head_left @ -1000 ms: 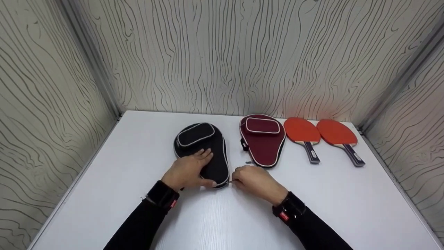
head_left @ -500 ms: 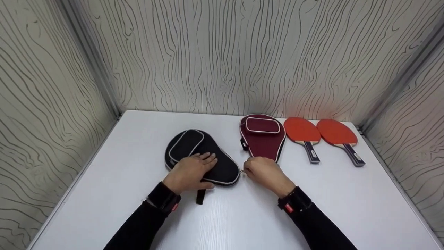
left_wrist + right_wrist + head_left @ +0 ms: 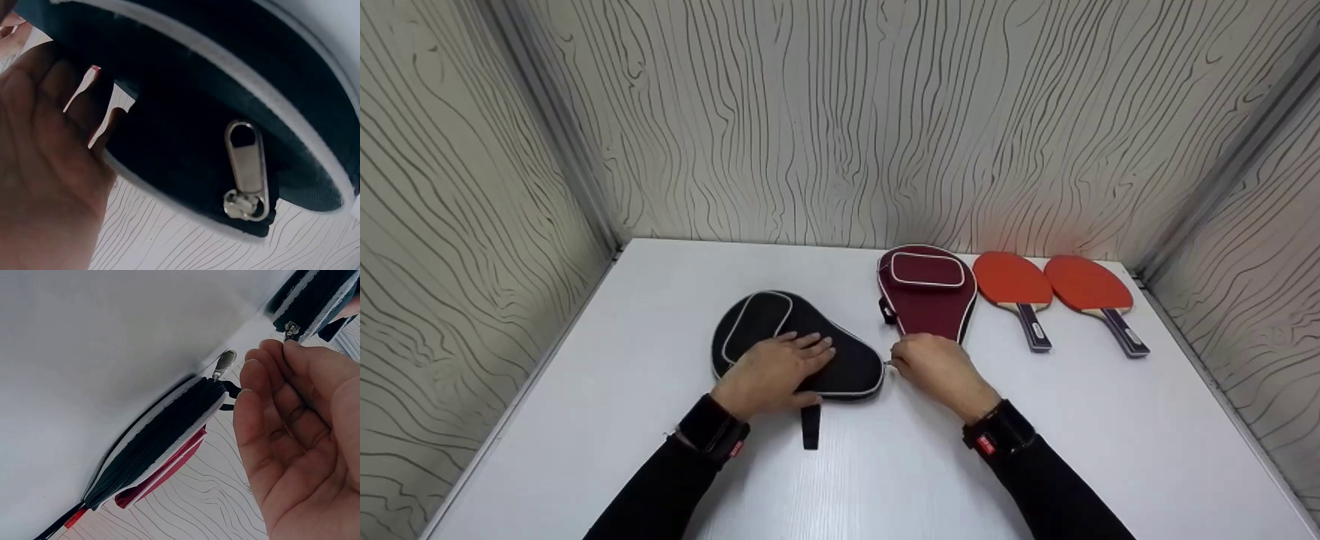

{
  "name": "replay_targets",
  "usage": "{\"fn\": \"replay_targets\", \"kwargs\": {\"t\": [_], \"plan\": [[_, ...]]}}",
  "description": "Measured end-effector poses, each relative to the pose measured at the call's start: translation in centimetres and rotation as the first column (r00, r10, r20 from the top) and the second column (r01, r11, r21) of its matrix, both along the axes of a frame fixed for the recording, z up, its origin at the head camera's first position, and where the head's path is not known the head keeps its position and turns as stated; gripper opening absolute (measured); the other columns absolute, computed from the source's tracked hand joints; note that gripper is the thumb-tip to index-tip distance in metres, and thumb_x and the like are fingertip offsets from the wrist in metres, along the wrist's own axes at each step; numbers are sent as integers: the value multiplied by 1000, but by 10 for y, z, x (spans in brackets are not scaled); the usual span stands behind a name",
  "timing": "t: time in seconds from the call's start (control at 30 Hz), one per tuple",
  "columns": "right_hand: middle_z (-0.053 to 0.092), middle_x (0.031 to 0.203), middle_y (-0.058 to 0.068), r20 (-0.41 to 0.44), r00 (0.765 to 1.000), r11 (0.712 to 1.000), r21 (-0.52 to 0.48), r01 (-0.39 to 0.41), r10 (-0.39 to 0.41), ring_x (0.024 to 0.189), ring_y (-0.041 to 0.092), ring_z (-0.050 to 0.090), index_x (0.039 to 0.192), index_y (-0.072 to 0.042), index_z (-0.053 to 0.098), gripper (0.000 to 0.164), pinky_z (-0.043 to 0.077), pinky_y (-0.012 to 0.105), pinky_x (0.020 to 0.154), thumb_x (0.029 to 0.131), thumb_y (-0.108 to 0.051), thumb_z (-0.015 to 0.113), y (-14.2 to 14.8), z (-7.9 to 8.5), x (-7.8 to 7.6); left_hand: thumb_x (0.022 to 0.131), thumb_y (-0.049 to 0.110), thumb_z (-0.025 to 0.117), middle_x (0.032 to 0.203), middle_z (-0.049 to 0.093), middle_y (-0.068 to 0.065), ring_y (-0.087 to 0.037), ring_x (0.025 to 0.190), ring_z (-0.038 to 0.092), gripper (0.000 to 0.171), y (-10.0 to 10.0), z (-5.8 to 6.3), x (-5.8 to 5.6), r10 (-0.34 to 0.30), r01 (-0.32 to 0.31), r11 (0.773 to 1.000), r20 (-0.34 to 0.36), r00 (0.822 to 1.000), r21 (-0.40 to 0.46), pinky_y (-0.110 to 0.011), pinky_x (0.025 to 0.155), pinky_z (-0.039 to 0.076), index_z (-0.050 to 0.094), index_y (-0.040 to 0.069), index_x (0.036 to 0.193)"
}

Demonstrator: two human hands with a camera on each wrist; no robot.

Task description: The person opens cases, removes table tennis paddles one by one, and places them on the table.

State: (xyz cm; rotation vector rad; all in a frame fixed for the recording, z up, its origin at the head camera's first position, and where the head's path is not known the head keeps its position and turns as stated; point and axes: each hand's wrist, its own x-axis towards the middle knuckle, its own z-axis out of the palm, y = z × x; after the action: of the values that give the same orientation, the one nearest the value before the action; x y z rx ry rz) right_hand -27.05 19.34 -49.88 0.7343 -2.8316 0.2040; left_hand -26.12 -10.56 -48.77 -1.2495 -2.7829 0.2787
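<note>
A black table tennis bat case (image 3: 847, 364) with white piping lies slanted on the table, its narrow end towards the right. Spread over its middle, my left hand (image 3: 772, 375) rests with fairly straight fingers. My right hand (image 3: 941, 375) pinches the small metal zipper pull (image 3: 290, 334) at the narrow end between thumb and forefinger. The left wrist view shows another silver zipper pull (image 3: 246, 169) hanging on the case's side, close to the left palm. A black strap (image 3: 810, 427) sticks out below the left thumb.
Behind my right hand lies a dark red bat case (image 3: 930, 311), its lower tip hidden by that hand. Two bats with orange-red faces, a nearer one (image 3: 1012, 281) and a farther one (image 3: 1087, 285), lie right of it. A patterned wall (image 3: 840, 135) bounds the white table (image 3: 622, 360).
The black case has turned so its narrow end points more to the right, and its strap has come into view. My right hand has moved up and right with the zipper pull.
</note>
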Motion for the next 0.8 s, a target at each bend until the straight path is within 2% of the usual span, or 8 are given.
{"fn": "replay_targets", "kwargs": {"t": [0.27,0.43,0.8], "plan": [[76,78,-3,31,998,998,41,-51,50,74,20,75,81,-19,78,10,58,40,60,91,-20,81,0,6,7,103,60,56,168,44,3,-18,156,44,73,0,-2,-1,18,-18,1000,-13,1000,22,-41,130,38,42,20,162],[72,71,-6,66,996,996,58,-68,65,62,12,65,76,-20,76,15,51,34,52,91,-21,81,-1,11,13,103,59,57,168,44,3,-18,156,44,72,0,-3,-1,23,-22,999,-14,1000,25,-41,129,38,42,20,162],[65,65,-10,147,982,989,76,-127,115,59,5,50,71,-20,73,18,45,28,50,87,-13,79,-6,25,29,103,57,58,167,46,3,-18,156,45,71,-2,-4,-2,18,-18,998,1,1000,63,-41,128,40,44,18,161]]}}
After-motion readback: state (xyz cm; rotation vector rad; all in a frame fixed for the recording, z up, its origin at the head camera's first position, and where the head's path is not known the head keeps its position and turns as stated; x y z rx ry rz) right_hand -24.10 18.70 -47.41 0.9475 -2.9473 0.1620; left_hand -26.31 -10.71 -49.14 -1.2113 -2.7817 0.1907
